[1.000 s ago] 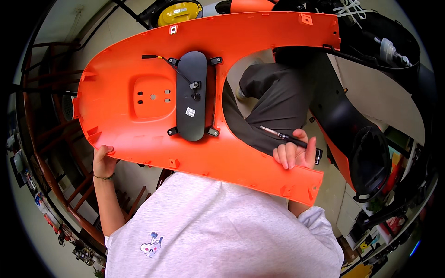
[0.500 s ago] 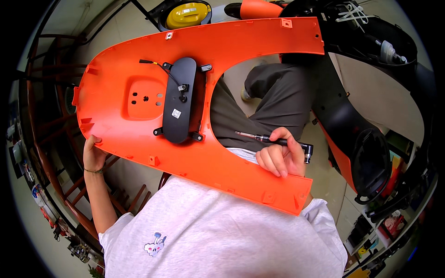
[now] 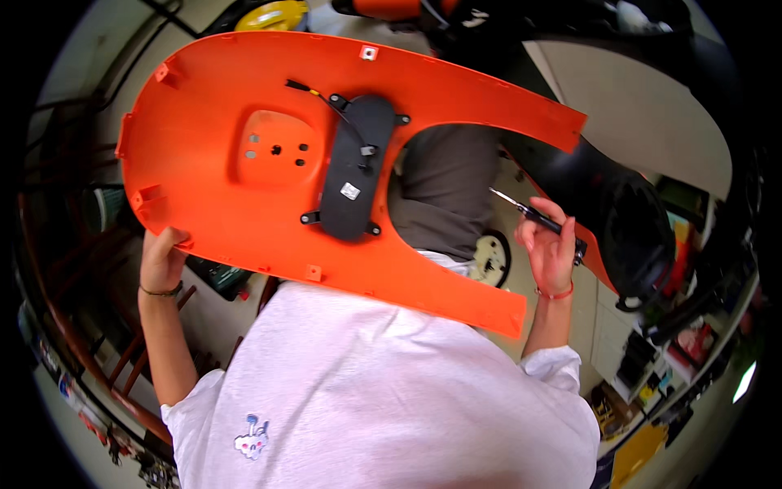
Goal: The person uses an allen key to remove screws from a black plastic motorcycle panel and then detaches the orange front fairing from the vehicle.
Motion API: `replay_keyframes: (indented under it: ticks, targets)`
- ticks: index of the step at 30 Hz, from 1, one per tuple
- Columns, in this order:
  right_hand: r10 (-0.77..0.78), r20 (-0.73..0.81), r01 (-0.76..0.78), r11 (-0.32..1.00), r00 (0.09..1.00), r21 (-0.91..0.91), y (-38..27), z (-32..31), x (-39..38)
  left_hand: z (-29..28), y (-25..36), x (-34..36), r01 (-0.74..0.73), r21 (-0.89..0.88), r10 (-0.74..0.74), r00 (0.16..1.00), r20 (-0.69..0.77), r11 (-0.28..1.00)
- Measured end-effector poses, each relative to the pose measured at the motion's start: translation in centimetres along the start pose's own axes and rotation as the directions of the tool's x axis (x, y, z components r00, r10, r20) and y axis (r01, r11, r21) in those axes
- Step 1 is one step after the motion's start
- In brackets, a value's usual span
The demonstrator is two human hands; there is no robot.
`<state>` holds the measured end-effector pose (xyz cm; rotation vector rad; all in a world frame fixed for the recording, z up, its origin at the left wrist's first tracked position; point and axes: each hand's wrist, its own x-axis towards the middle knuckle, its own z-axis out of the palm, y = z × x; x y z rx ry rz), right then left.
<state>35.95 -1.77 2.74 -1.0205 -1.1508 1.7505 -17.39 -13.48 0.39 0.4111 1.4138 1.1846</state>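
Observation:
A large orange plastic panel [image 3: 204, 196] with a U-shaped cut-out lies across in front of my chest, its inner side facing up. My left hand [image 3: 165, 259] grips its lower left edge, thumb on top. Fixed to the panel by small black tabs is a black oblong unit [image 3: 352, 175] with a white label and a short cable [image 3: 346, 118] ending in a plug. Right of the panel, apart from it, my right hand [image 3: 551, 257] holds a black-handled screwdriver [image 3: 538, 218] between its fingers, the metal tip pointing up and left.
Orange and black scooter-like bodywork [image 3: 607, 220] stands to the right. A yellow rounded object [image 3: 273, 16] shows at the far edge. Dark wooden furniture [image 3: 90, 326] is on the left, cluttered shelves [image 3: 676, 359] on the lower right. Below the cut-out are my trousered leg [image 3: 448, 187] and a round white-and-black part [image 3: 490, 259].
My right hand has left the panel's right arm and moved right with the screwdriver. The panel has turned slightly clockwise in view; my left hand keeps its hold on the edge.

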Motion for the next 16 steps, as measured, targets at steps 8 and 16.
replay_keyframes:
  ticks: [8,16]
  targets:
    - [-0.032,-0.018,0.033,0.999,0.999,0.029,-2.6,5.7,-1.4,-2.0,-1.9,2.8,0.015,-0.041,-0.01,0.992,0.129,0.999]
    - [-0.053,-0.024,0.056,0.993,0.998,0.102,-1.8,7.9,0.2,1.4,-5.5,3.2,0.098,-0.091,-0.088,0.991,0.1,0.991]
